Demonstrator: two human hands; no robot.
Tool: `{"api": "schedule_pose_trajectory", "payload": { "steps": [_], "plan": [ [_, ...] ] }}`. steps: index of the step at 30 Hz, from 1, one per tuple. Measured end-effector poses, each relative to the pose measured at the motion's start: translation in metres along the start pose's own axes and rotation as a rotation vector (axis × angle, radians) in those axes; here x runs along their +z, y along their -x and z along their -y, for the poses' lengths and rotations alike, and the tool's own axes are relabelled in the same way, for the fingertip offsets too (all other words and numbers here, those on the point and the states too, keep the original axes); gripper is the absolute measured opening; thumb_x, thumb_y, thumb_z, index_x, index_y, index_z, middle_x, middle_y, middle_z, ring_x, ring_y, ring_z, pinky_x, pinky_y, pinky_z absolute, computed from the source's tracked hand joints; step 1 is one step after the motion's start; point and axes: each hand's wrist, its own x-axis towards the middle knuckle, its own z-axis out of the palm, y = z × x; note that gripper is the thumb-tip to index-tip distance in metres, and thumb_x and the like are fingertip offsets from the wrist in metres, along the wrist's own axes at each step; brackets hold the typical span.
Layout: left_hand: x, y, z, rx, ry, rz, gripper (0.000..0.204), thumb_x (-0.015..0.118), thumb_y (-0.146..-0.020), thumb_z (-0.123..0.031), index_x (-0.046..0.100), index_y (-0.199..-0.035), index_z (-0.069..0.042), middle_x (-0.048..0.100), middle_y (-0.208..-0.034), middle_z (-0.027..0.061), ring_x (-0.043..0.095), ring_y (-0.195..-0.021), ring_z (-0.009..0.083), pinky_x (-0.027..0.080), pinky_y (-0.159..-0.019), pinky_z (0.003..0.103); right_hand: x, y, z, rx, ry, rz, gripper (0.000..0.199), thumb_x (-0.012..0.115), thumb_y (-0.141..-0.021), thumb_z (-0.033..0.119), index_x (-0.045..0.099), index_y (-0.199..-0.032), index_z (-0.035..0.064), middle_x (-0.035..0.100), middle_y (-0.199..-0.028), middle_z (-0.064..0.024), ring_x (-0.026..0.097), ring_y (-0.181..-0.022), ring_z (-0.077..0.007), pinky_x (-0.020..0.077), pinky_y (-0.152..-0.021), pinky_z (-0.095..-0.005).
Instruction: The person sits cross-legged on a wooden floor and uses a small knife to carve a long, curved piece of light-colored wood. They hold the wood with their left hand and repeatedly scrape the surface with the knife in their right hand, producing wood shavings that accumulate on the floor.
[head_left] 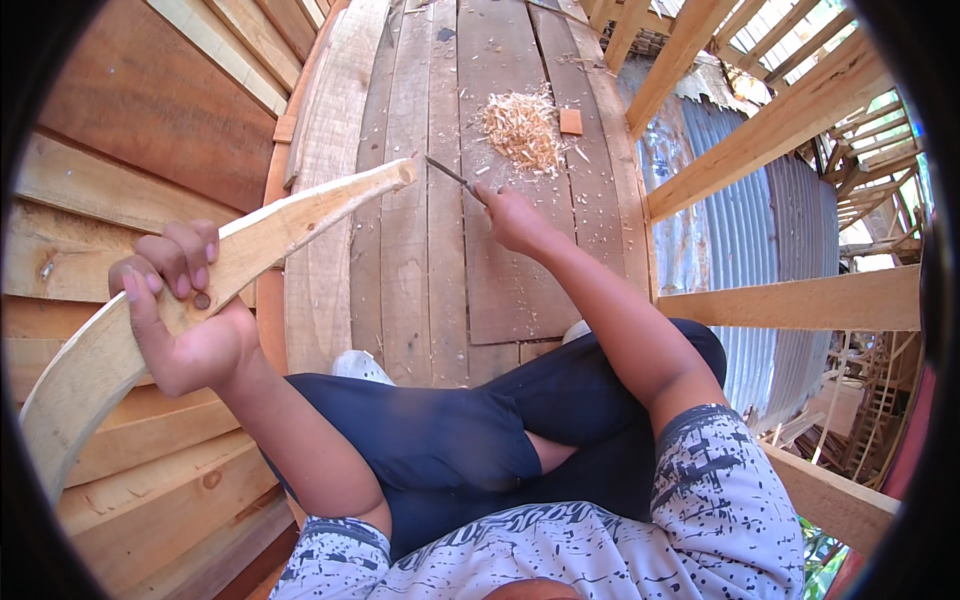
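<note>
A long, pale, curved piece of wood slants across the left side, its narrow end pointing up toward the middle. My left hand grips it by the lower, wider part, fingers over the upper edge. A round dark knot or plug shows in the wood by the fingers. My right hand is closed round the handle of a knife with a thin dark blade. The blade's tip points up and left, a small gap away from the narrow end of the wood. Most of the handle is hidden in my fist.
A heap of wood shavings lies on the plank floor, with a small reddish block beside it. Stacked boards line the left. Timber rails and corrugated metal sheets are on the right. My bent legs are close below.
</note>
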Motion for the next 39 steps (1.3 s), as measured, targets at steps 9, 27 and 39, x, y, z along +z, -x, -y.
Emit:
{"api": "schedule_pose_trajectory", "payload": {
  "steps": [9,27,39],
  "plan": [
    [-0.009,-0.007,0.002,-0.009,0.037,-0.004,0.023,0.047,-0.093,-0.02,0.032,-0.077,-0.015,0.03,-0.064,0.0012,0.031,-0.06,0.0137,0.032,-0.065,0.032,-0.004,-0.006,0.053,-0.07,0.029,-0.065,0.065,0.044,-0.088,-0.008,0.031,-0.15,0.0053,0.056,-0.114,-0.0322,0.062,-0.101,-0.0444,0.0524,-0.086,-0.0473],
    [-0.037,-0.012,0.0,-0.054,0.048,0.008,0.021,0.049,-0.096,-0.019,0.039,-0.079,-0.012,0.033,-0.065,0.0007,0.034,-0.061,0.0122,0.035,-0.066,0.031,0.039,-0.005,0.039,-0.114,0.146,-0.074,0.073,0.043,-0.088,-0.006,0.018,-0.156,0.0049,0.049,-0.122,-0.0404,0.063,-0.1,-0.0472,0.0528,-0.087,-0.0501],
    [-0.042,-0.015,-0.001,-0.019,0.079,-0.024,0.021,0.05,-0.095,-0.015,0.041,-0.078,-0.007,0.036,-0.064,0.0031,0.036,-0.059,0.014,0.035,-0.06,0.029,0.048,-0.014,0.036,-0.033,0.224,-0.243,0.069,0.043,-0.089,-0.004,0.02,-0.154,0.0022,0.056,-0.112,-0.0359,0.063,-0.097,-0.0473,0.052,-0.084,-0.0519]
  ]
}}
